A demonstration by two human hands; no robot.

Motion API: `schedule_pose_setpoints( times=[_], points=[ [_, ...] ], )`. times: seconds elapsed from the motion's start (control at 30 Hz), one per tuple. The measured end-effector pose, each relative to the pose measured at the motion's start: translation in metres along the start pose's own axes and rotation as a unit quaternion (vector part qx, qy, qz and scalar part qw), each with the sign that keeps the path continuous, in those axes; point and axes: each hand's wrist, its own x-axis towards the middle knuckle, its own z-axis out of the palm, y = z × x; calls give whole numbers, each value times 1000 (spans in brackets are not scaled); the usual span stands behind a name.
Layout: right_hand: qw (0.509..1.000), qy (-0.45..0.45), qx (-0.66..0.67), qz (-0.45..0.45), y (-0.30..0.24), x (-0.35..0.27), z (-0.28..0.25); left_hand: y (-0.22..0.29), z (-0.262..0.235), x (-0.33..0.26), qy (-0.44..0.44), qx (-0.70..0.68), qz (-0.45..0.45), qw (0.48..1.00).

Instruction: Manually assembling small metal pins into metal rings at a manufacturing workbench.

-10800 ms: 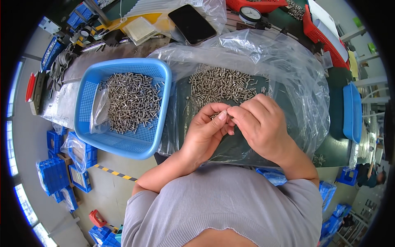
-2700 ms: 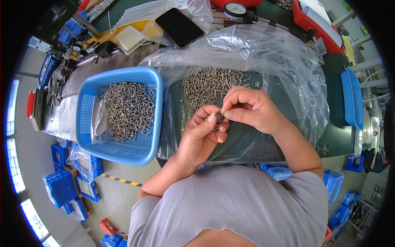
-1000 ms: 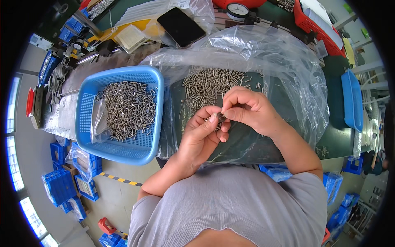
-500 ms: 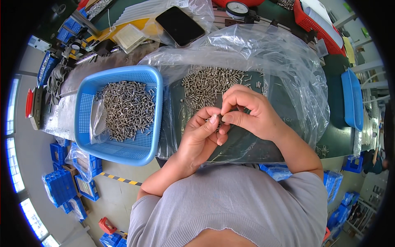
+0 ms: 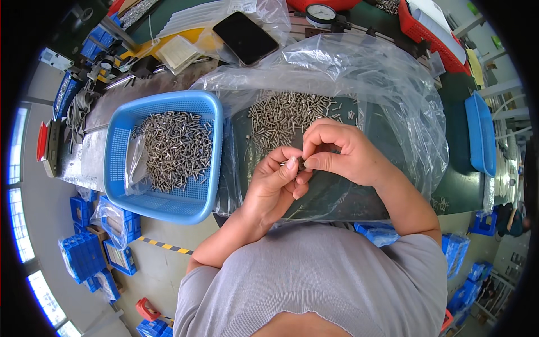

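Note:
My left hand (image 5: 276, 181) is closed, with small metal pins partly showing between its thumb and fingers. Thumb and forefinger of my right hand (image 5: 342, 151) pinch at the same spot, on a small metal pin mostly hidden by the fingertips. Just beyond both hands lies a loose pile of small metal pins (image 5: 281, 115) on a clear plastic sheet (image 5: 401, 121). To the left stands a blue plastic basket (image 5: 119, 194) holding a heap of similar pins (image 5: 177, 149) and a clear plastic bag (image 5: 135, 165).
A black phone (image 5: 245, 37) lies on plastic at the back. Behind it to the right are a dial gauge (image 5: 321, 14) and a red basket (image 5: 429, 39) with papers. A blue tray (image 5: 480, 135) sits at the right edge. Blue crates (image 5: 83, 255) stand on the floor at left.
Both hands stay together in nearly the same place, with only slight finger movement. The view has shifted very slightly; the basket and pile look the same.

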Motion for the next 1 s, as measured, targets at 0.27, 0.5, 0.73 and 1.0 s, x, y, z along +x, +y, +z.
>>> schedule_pose_setpoints(
  times=[0.27,0.5,0.73,1.0],
  points=[
    [1000,10,-19,-2,-2,1,3,-1,1,2,-3,3,2,1000],
    [977,23,191,96,0,1,4,0,1,1,-4,-6,2,1000],
    [996,9,-61,-64,1,3,0,1,4,1,10,31,-21,999],
    [981,91,-137,-104,-4,0,8,-2,2,2,10,10,18,1000]
  ],
)
